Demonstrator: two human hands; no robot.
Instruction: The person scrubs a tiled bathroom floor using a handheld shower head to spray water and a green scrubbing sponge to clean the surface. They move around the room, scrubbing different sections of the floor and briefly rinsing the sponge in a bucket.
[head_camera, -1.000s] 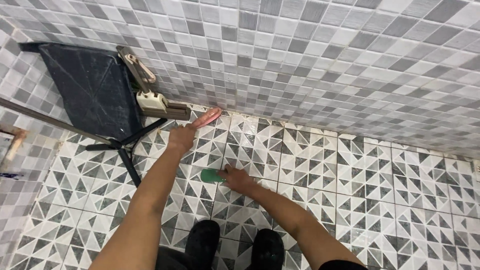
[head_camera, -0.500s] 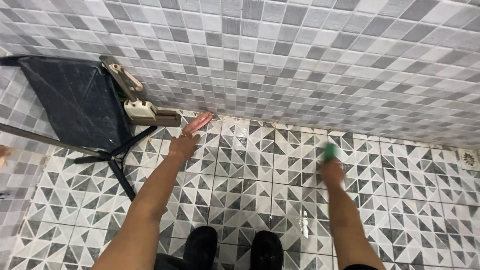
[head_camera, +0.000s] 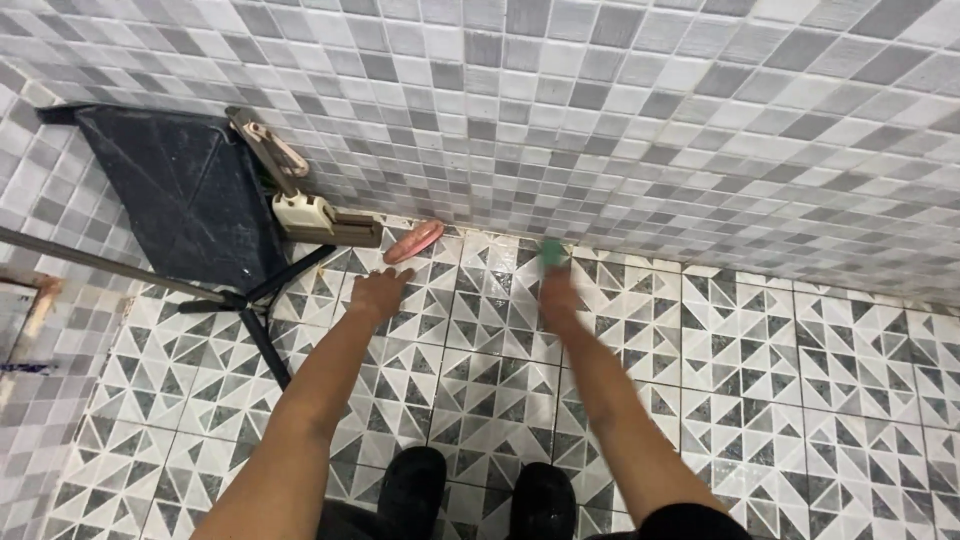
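Observation:
My right hand (head_camera: 556, 290) is stretched forward over the patterned floor tiles (head_camera: 760, 350), blurred by motion, gripping a green scrubber (head_camera: 550, 255) near the foot of the wall. My left hand (head_camera: 378, 292) rests flat on the floor with fingers spread, holding nothing. A pink oval object (head_camera: 414, 241), like a soap or small brush, lies on the floor just beyond my left fingers, against the wall. My two black shoes (head_camera: 470, 495) show at the bottom edge.
A black panel on a black stand (head_camera: 180, 190) leans in the left corner. A brown and cream floor brush (head_camera: 310, 215) rests against the grey mosaic wall (head_camera: 650, 120) beside it. Wet tiles stretch away to the right.
My right hand swept the green scrubber from the near middle out to the right, then back left and forward to the wall's foot. My left hand stayed planted.

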